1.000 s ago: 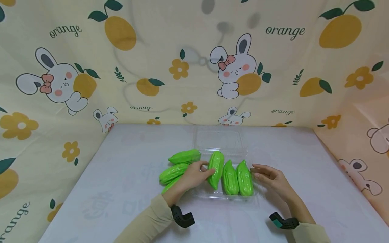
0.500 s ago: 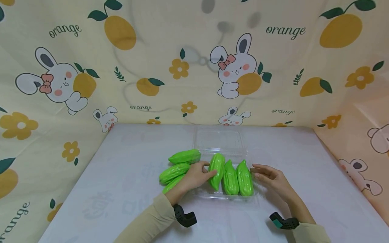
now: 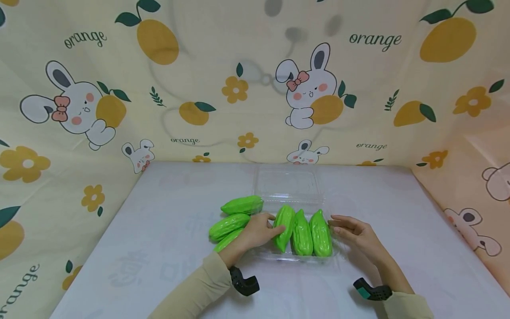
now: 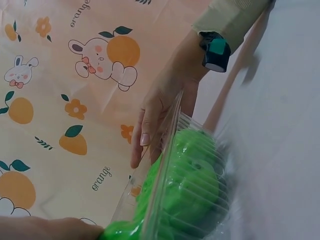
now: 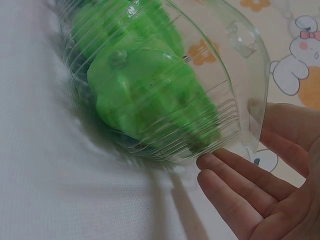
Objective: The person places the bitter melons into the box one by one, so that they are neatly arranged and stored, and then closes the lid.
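In the head view my left hand [image 3: 256, 231] holds a green bitter melon [image 3: 284, 226] between thumb and fingers, low inside a clear plastic box [image 3: 271, 255]. Two more bitter melons lie side by side in the box, a middle one [image 3: 302, 235] and a right one [image 3: 321, 235]. At the box's right side is my right hand [image 3: 358, 237], its fingers extended. The right wrist view shows those fingertips [image 5: 206, 161] against the ribbed plastic wall, with green melons behind it. In the left wrist view only part of my left hand [image 4: 50, 229] shows.
Left of the box lie three more bitter melons: a back one [image 3: 241, 205], a middle one [image 3: 228, 227] and a front one [image 3: 229, 240], partly hidden by my left hand. The box's clear lid [image 3: 287, 181] lies open behind. A patterned cloth [image 3: 223, 57] backs the white tabletop [image 3: 167, 199].
My left hand has lowered the held bitter melon slightly toward the front and right, deeper in the box beside the middle one. My right hand has stayed in place.
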`<state>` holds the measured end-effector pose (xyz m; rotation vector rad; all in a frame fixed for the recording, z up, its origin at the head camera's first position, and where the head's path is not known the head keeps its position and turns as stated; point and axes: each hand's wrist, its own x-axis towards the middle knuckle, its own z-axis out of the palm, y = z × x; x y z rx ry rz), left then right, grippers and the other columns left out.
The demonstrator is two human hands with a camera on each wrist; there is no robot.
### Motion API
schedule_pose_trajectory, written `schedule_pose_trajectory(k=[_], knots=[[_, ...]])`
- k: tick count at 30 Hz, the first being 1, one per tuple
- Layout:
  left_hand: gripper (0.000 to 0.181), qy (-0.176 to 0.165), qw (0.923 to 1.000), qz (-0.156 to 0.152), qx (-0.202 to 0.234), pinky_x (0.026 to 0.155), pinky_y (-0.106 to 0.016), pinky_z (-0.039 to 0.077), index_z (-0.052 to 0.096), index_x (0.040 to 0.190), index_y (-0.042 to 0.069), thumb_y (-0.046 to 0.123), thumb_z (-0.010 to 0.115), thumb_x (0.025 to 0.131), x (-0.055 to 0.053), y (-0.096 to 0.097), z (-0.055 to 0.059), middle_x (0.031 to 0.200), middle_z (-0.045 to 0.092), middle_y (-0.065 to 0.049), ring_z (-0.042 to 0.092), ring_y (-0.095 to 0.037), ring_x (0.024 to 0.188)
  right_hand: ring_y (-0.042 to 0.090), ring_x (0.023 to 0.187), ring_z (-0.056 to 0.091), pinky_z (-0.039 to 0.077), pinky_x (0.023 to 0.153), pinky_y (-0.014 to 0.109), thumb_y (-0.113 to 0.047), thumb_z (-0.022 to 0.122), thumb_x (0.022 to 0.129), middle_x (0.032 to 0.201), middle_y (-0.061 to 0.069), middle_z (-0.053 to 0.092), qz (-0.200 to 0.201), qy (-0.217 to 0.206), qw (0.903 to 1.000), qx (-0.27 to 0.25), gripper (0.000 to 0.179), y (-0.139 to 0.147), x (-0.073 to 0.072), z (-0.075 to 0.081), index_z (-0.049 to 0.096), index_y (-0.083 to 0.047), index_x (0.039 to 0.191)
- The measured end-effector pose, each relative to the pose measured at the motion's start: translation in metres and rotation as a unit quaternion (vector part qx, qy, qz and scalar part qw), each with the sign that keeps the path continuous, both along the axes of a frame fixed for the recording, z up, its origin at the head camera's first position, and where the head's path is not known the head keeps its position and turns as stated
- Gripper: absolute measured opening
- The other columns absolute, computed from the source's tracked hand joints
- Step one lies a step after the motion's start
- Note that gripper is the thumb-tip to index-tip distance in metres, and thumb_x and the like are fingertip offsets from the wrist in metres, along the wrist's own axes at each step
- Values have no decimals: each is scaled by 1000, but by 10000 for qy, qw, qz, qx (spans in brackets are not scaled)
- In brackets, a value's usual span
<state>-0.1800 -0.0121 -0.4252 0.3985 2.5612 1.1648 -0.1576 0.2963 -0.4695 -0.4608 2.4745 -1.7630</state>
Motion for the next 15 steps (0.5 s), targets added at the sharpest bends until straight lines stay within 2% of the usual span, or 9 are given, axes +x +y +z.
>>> schedule_pose_trajectory(k=[5, 11, 15], knots=[[53, 40, 9998, -97, -164, 58, -23, 47, 59, 121, -8, 35, 64, 90, -1, -1, 2, 94, 72, -18, 62, -15, 73, -10, 101, 64, 52, 83, 10, -9, 55, 97, 112, -28, 65, -11, 14, 10000, 15, 44, 0, 0, 0, 44, 14, 133], [54, 18, 9991, -249, -352, 74, -35, 58, 59, 119, -11, 34, 65, 89, -2, -1, 3, 104, 72, -24, 71, -29, 92, -10, 102, 63, 52, 83, 10, -8, 55, 97, 113, -28, 65, 7, 14, 10000, -2, 44, 0, 0, -1, 43, 15, 133], [55, -140, 9990, -294, -318, 75, -35, 58, 58, 121, -12, 32, 66, 89, -2, -1, 3, 90, 74, -21, 72, -30, 81, -10, 102, 63, 53, 83, 10, -7, 55, 97, 113, -27, 65, 19, 19, 10000, -58, 44, 0, 0, -1, 43, 15, 132]])
